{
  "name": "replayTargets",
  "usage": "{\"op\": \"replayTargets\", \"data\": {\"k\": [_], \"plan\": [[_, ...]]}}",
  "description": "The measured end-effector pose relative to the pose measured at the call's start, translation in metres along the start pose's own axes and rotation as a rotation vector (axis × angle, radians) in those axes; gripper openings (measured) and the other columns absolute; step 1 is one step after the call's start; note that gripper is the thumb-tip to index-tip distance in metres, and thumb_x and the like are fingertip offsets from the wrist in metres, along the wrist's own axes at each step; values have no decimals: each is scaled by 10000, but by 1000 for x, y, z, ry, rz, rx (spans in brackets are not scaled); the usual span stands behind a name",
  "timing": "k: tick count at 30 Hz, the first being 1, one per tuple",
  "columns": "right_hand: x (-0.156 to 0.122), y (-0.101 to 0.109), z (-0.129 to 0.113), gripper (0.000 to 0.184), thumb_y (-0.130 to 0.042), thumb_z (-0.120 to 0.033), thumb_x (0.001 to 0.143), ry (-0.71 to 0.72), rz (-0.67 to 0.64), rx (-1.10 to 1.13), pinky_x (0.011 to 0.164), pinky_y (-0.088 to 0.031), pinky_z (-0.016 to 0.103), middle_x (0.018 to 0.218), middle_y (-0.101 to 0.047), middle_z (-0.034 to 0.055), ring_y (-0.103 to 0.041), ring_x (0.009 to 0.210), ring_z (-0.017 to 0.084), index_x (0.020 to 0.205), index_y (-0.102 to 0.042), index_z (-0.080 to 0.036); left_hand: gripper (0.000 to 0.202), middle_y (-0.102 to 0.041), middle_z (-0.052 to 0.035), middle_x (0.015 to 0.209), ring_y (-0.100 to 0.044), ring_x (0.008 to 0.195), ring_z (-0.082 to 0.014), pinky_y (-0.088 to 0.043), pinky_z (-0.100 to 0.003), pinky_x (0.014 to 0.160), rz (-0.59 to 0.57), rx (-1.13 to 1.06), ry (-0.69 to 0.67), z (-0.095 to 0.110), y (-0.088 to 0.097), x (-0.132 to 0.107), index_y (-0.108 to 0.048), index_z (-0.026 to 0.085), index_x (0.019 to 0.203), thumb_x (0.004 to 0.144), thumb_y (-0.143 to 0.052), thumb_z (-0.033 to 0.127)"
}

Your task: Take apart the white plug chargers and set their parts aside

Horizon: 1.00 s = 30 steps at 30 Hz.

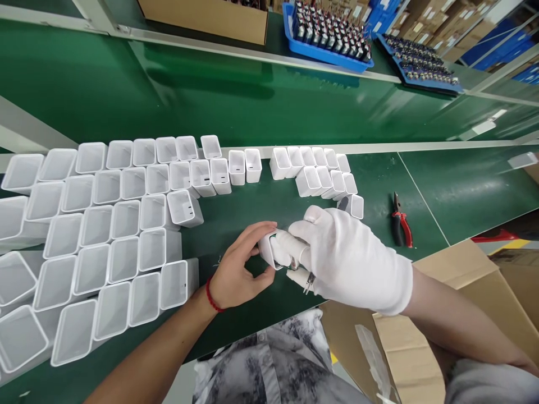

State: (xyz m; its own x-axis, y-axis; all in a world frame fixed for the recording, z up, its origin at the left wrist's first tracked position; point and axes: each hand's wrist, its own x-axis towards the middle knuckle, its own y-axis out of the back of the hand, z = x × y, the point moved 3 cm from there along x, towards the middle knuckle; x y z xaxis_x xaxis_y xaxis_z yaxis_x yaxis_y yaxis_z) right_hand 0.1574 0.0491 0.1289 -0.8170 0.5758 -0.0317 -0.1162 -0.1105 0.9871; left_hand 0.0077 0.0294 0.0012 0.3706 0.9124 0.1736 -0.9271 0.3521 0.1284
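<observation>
At the desk's near edge, midway along: a white case (266,252), tilted, its open end facing the right hand (349,261); green desk (248,205) top shows around it.
Bare left hand (238,275): its grip is bowed round the case, fingers along the far side and thumb on the near side, open only as wide as the case; a red band (214,297) circles the wrist.
White glove on the right: fingertips at the case's mouth, seemingly reaching just inside. A small metal-pronged piece (309,282) shows by the thumb; fingers and glove hide too much to tell how far this grip is closed, or on what.
Left end of the desk: packed rows of white containers (126,219), open ends up, running from the far edge toward the near left corner.
Far edge, past the middle: a smaller cluster of white boxes (309,182); a lone box (357,207) stands nearest the glove, a dark grey piece (344,203) against it.
Right of the glove: red-and-black pliers (401,221), tips toward the far edge, left of a pale seam (423,199).
Shelf (210,49) above the far edge: a cardboard box (206,22) and two parts-filled blue trays (328,60).
Below the near edge, right: an opened carton (458,269).
</observation>
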Motion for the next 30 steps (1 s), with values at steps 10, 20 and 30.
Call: {"op": "replayTargets", "data": {"k": [10, 20, 30], "plan": [[-1, 5, -3, 69, -588, -188, 770, -18, 12, -25, 551, -100, 302, 663, -517, 31, -356, 628, 177, 828, -612, -159, 718, -460, -68, 1368, -485, 1260, -255, -567, -314, 870, 13, -37, 1, 1, -1, 0, -469, 337, 1305, 687, -617, 5], [1, 6, -5, 48, -572, -184, 779, -9, -3, -53, 562, -91, 303, 663, -522, 39, -370, 632, 178, 806, -594, -150, 705, -467, -78, 1360, -485, 1256, -259, -570, -321, 865, -1, -26, -9, 2, 0, 0, -475, 324, 1307, 694, -615, 5], [4, 0, -7, 60, -524, -119, 809, -3, -110, -30, 552, -168, 302, 687, -532, 48, -423, 640, 186, 828, -572, -150, 701, -465, -80, 1357, -490, 1247, -259, -570, -313, 859, -10, -37, -10, 4, -1, 0, -475, 316, 1314, 701, -617, 8]]}}
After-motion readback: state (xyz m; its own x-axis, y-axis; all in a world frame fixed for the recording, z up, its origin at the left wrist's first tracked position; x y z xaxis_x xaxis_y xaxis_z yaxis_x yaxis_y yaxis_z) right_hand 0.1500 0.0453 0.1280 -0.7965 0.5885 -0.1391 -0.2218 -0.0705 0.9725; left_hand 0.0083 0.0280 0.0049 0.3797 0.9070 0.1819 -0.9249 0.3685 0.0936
